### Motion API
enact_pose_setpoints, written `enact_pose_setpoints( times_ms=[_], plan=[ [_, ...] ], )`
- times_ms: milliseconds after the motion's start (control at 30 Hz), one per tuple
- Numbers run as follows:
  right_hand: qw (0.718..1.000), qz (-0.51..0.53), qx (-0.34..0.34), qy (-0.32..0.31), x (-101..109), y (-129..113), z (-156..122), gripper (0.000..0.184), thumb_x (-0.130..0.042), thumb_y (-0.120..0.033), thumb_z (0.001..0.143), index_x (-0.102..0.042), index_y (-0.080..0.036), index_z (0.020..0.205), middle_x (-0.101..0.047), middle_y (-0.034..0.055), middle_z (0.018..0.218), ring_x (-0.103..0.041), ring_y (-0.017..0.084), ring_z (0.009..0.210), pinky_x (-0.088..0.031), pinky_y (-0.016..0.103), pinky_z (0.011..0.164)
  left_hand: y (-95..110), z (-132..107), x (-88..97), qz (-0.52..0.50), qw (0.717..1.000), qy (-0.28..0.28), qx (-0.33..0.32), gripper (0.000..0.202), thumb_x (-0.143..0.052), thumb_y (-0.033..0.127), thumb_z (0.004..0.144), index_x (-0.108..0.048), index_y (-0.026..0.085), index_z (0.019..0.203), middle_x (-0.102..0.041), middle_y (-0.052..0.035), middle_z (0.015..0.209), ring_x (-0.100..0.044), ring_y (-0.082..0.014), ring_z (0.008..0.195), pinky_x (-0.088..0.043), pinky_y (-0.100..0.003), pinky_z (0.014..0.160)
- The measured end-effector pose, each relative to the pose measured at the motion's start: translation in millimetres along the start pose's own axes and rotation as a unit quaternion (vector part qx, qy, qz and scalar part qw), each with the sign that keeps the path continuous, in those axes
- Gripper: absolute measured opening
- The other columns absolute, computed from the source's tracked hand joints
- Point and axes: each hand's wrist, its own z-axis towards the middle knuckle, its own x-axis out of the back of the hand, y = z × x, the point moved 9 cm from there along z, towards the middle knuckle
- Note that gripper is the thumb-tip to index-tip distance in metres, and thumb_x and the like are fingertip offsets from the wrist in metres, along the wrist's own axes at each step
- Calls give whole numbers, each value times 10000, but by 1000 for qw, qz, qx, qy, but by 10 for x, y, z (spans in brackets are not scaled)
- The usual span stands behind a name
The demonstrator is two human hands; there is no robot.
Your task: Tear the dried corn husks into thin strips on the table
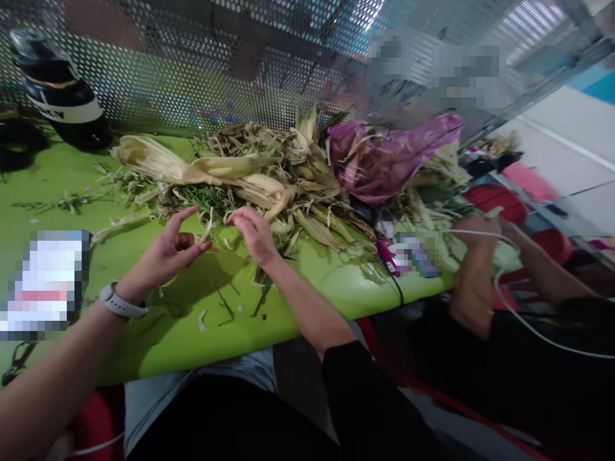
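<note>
My left hand (169, 253), with a white watch on its wrist, hovers over the green table (158, 339); its index finger points up and the other fingers curl toward the thumb, with nothing I can make out in them. My right hand (254, 234) is just to its right, fingers bent in a pinch at the near edge of a pile of dry corn husks (259, 179). What the right fingers pinch is too small to name. Small husk scraps (225, 310) lie on the table below both hands.
A purple plastic bag (384, 157) lies on the husk pile at the right. A black-and-white bottle (60, 89) leans at the back left against a perforated metal screen (192, 57). Another person's hands (475, 250) work at the table's right end, near a white cable (528, 320).
</note>
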Motion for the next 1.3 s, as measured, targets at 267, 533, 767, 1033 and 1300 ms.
enact_pose_setpoints(
  times_ms=[267, 533, 767, 1033, 1300],
  plan=[
    [973, -168, 124, -97, -341, -216, -129, 175, -624, -340, 878, -682, -175, 890, -656, 77, 1059, -566, 221, 1048, -440, 415, 949, 0, -70, -139, 310, 947, 6, -84, 779, -543, 356, 913, -158, 129, 1552, -709, -44, 767, -623, -177, 598, -438, -255, 579],
    [981, -122, 136, -60, -400, -189, -147, 145, -525, -255, 955, -656, -194, 939, -685, 73, 1035, -592, 194, 1040, -457, 388, 958, -24, -48, -61, 276, 960, 33, -35, 720, -546, 385, 918, -241, 144, 1525, -721, -29, 728, -655, -178, 572, -483, -271, 592],
    [996, -2, 90, 3, -297, -182, -149, 137, -558, -320, 938, -609, -206, 880, -597, 72, 1130, -551, 176, 1158, -414, 381, 1061, -76, -28, -76, 141, 990, 12, 14, 436, -485, 450, 946, -514, 155, 1265, -682, -11, 627, -645, -169, 539, -496, -270, 580],
    [995, -21, 93, -18, -291, -257, -161, 141, -594, -333, 914, -591, -211, 842, -624, 59, 1111, -544, 183, 1168, -394, 397, 1065, -3, -26, -148, 109, 994, -15, -9, 247, -476, 398, 940, -596, 183, 942, -672, -13, 621, -639, -159, 542, -492, -256, 572],
    [993, 74, 72, 48, -262, -205, -227, 150, -554, -347, 932, -533, -215, 863, -610, 63, 1043, -584, 161, 1109, -441, 356, 1030, -80, -47, -254, 66, 995, -77, 18, 261, -521, 409, 924, -595, 177, 831, -667, -4, 578, -626, -144, 520, -479, -241, 562]
  ],
)
